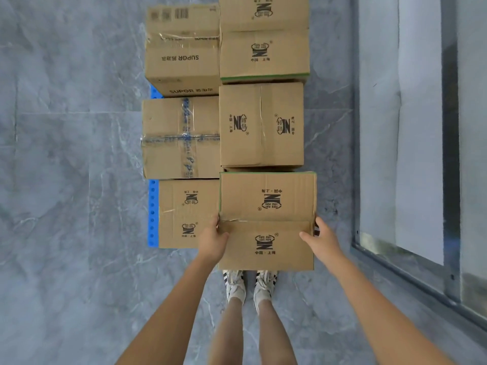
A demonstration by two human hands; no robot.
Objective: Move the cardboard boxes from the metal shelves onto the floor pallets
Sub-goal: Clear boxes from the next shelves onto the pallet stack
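Observation:
I look straight down at a blue floor pallet covered with several brown cardboard boxes in two rows. The nearest box of the right row has black logos and a green edge. My left hand grips its left side, thumb on the top flap. My right hand grips its right side, thumb lying on top and fingers down the side. The box overhangs the pallet's near end above my shoes. No metal shelves are in view.
Left row holds a logo box, a blue-taped box and a SUPOR box. Two more logo boxes fill the right row. Grey marble floor lies left; a metal-framed glass panel stands right.

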